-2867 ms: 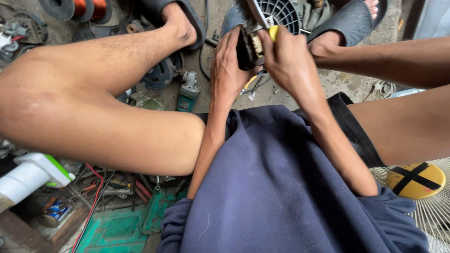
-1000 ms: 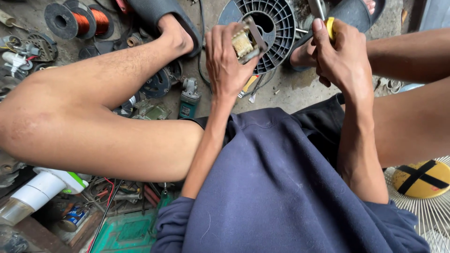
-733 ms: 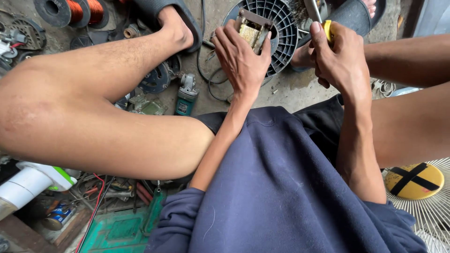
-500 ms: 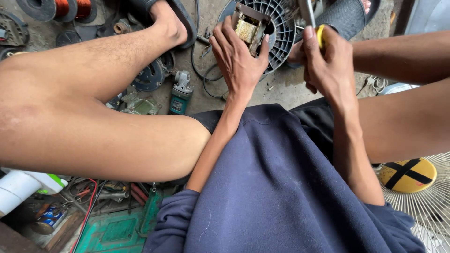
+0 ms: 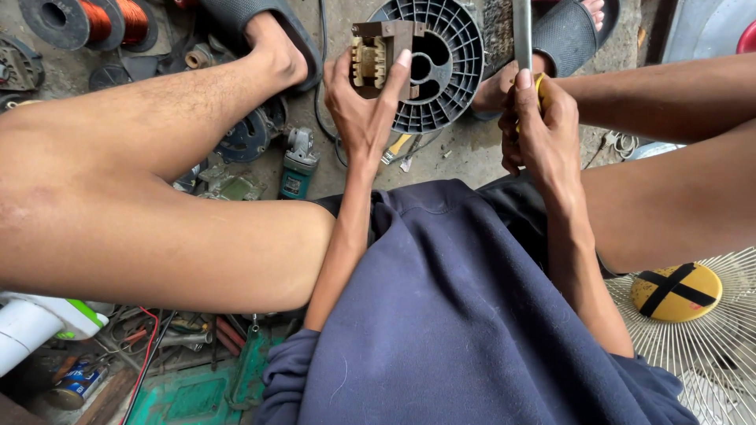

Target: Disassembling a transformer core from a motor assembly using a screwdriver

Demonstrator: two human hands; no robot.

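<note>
Left hand (image 5: 364, 118) grasping a small transformer (image 5: 380, 61) at twelve o'clock, raised over a black spool (image 5: 449, 71). Right hand (image 5: 543, 130) clenched round a yellow-handled screwdriver (image 5: 523, 35), at one o'clock, well apart from it. Best to keep the transformer pinched firmly and steady, bringing the blade square to it. Blade tip cut off at the top edge; transformer's far face hidden.
</note>
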